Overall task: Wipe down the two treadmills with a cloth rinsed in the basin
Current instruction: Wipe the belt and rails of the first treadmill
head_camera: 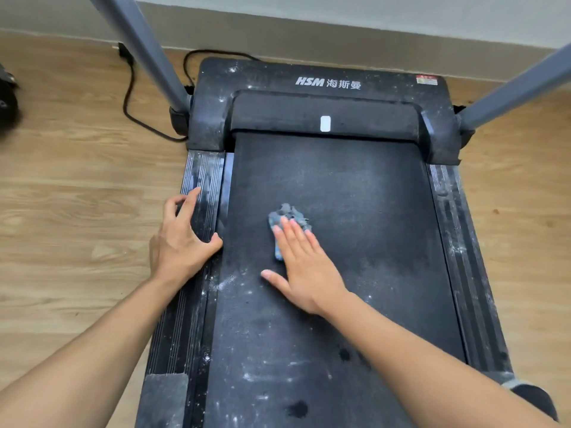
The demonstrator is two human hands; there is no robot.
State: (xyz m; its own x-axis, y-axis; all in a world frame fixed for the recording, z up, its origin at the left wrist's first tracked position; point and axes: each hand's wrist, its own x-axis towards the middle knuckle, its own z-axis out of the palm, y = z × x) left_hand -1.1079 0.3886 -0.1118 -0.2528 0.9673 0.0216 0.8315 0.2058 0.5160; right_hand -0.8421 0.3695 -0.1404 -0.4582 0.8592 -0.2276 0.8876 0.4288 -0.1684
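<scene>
Fingers [293,239] of the right hand [304,270] are lying straight and close together, pressing a crumpled grey-blue cloth [289,216] flat against the middle of the treadmill belt [364,196], with the thumb held out wide. Left of the belt, the left hand [179,242] is bracing with fingers spread on the ribbed side rail [202,177], its thumb touching the belt's edge. The wiping is looking barely begun. White dust is speckling the belt's rough black mat, both grooved rails and the hard motor cover [324,83] ahead of the belt. Grey tubular uprights [145,47] are rising on either side of the belt's front end. Neither the second treadmill nor the basin is showing, so most of the job is likely lying ahead.
</scene>
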